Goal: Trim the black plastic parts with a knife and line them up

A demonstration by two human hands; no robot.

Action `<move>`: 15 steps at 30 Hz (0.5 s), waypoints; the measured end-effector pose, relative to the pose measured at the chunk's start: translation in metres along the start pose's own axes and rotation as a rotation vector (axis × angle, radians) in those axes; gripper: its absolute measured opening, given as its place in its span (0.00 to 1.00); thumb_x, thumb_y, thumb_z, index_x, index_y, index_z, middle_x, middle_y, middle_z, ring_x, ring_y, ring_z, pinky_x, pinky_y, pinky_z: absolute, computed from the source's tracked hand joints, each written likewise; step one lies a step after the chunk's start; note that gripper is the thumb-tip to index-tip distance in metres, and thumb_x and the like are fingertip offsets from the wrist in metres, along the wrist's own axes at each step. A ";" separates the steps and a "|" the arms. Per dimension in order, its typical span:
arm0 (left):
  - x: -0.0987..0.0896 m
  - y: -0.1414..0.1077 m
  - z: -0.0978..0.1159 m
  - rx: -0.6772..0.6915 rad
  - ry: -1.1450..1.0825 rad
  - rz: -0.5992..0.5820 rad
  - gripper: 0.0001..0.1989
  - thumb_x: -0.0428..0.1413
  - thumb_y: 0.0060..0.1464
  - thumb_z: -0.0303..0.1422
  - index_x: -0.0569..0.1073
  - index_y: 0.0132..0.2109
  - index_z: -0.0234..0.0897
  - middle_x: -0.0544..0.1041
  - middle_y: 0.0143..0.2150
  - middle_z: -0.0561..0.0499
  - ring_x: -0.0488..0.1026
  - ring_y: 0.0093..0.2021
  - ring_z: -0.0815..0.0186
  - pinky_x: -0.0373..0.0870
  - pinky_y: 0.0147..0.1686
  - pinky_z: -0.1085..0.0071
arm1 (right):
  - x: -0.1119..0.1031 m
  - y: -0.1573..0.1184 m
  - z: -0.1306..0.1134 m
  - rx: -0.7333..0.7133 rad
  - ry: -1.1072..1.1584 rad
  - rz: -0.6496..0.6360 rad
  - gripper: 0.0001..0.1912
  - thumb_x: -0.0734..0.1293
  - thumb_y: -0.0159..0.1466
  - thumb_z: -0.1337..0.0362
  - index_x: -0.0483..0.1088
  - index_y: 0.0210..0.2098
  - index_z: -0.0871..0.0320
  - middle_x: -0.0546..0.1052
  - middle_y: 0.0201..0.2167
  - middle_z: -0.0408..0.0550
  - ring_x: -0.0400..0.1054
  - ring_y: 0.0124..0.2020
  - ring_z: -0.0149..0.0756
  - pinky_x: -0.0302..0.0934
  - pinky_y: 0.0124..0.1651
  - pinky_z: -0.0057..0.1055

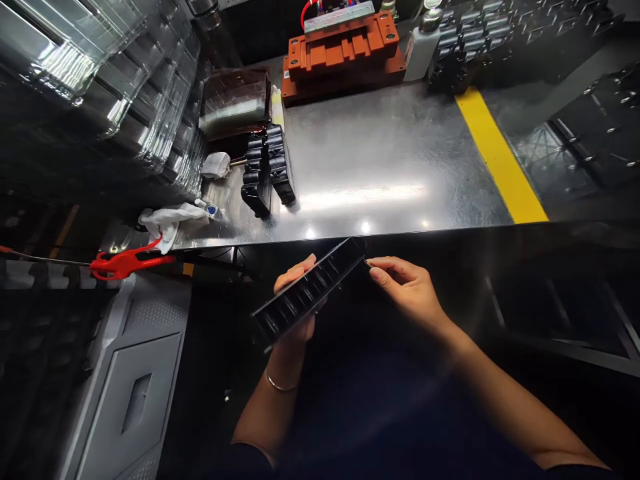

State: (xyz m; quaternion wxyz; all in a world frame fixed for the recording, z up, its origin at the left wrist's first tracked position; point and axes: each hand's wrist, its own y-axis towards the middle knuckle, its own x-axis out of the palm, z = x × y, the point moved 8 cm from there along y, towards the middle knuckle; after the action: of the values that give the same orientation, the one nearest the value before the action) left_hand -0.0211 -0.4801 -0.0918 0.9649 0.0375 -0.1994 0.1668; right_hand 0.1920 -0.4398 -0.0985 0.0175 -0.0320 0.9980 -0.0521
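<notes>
While the left hand (295, 303) is gripping a black slotted tray (310, 293) below the tabletop (380, 173) edge, the right hand (407, 287) is pinching its far end.

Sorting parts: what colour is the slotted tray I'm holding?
Black slotted tray, head view.

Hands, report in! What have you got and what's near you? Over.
Left hand grips a long black slotted tray from beneath. Right hand pinches its far end. Held below the metal table edge; two black parts stand beyond.
</notes>
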 end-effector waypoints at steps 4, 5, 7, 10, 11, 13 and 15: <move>0.008 -0.011 -0.034 -0.508 -0.203 -0.041 0.13 0.70 0.32 0.26 0.78 0.30 0.37 0.80 0.32 0.51 0.77 0.44 0.53 0.68 0.55 0.50 | 0.005 -0.004 -0.020 -0.063 -0.126 -0.166 0.27 0.75 0.52 0.55 0.74 0.50 0.57 0.60 0.17 0.35 0.53 0.19 0.21 0.53 0.23 0.23; 0.011 -0.013 -0.036 -0.543 -0.239 -0.044 0.11 0.69 0.33 0.26 0.77 0.28 0.36 0.80 0.32 0.50 0.77 0.45 0.52 0.69 0.54 0.51 | 0.005 -0.004 -0.024 -0.083 -0.176 -0.175 0.27 0.75 0.52 0.55 0.74 0.49 0.58 0.56 0.16 0.34 0.51 0.18 0.21 0.52 0.23 0.23; 0.019 -0.014 -0.033 -0.523 -0.324 -0.041 0.10 0.68 0.37 0.29 0.77 0.30 0.36 0.80 0.37 0.48 0.74 0.50 0.51 0.70 0.53 0.53 | 0.006 -0.005 -0.032 -0.164 -0.282 -0.141 0.24 0.75 0.53 0.55 0.75 0.47 0.58 0.54 0.15 0.34 0.50 0.18 0.22 0.51 0.22 0.23; 0.030 -0.012 -0.031 -0.492 -0.408 0.002 0.20 0.69 0.38 0.37 0.77 0.41 0.38 0.79 0.46 0.47 0.72 0.54 0.52 0.72 0.49 0.55 | 0.014 -0.009 -0.042 -0.350 -0.402 -0.085 0.22 0.72 0.56 0.53 0.75 0.47 0.58 0.65 0.19 0.39 0.52 0.18 0.22 0.53 0.22 0.24; 0.032 -0.011 -0.032 -0.498 -0.401 0.046 0.23 0.69 0.38 0.38 0.77 0.43 0.39 0.79 0.46 0.47 0.72 0.52 0.53 0.73 0.48 0.56 | 0.017 -0.011 -0.042 -0.392 -0.432 -0.077 0.22 0.72 0.57 0.52 0.74 0.47 0.57 0.69 0.21 0.41 0.54 0.18 0.23 0.54 0.23 0.25; 0.031 -0.008 -0.033 -0.483 -0.356 0.152 0.24 0.69 0.39 0.38 0.75 0.46 0.39 0.78 0.43 0.48 0.74 0.48 0.56 0.73 0.47 0.59 | 0.020 -0.011 -0.038 -0.385 -0.496 -0.057 0.25 0.70 0.58 0.48 0.72 0.48 0.58 0.74 0.27 0.45 0.59 0.20 0.25 0.57 0.25 0.26; 0.028 -0.002 -0.026 -0.361 -0.299 0.223 0.25 0.67 0.43 0.34 0.72 0.49 0.41 0.77 0.44 0.50 0.75 0.46 0.60 0.72 0.49 0.60 | 0.019 -0.009 -0.031 -0.285 -0.551 -0.035 0.28 0.66 0.60 0.44 0.69 0.51 0.58 0.75 0.30 0.47 0.65 0.24 0.29 0.60 0.28 0.27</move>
State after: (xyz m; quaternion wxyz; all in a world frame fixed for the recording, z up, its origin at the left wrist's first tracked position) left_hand 0.0135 -0.4697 -0.1049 0.8913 -0.1333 -0.3693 0.2266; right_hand 0.1729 -0.4471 -0.0674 0.2817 -0.0641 0.9522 0.0988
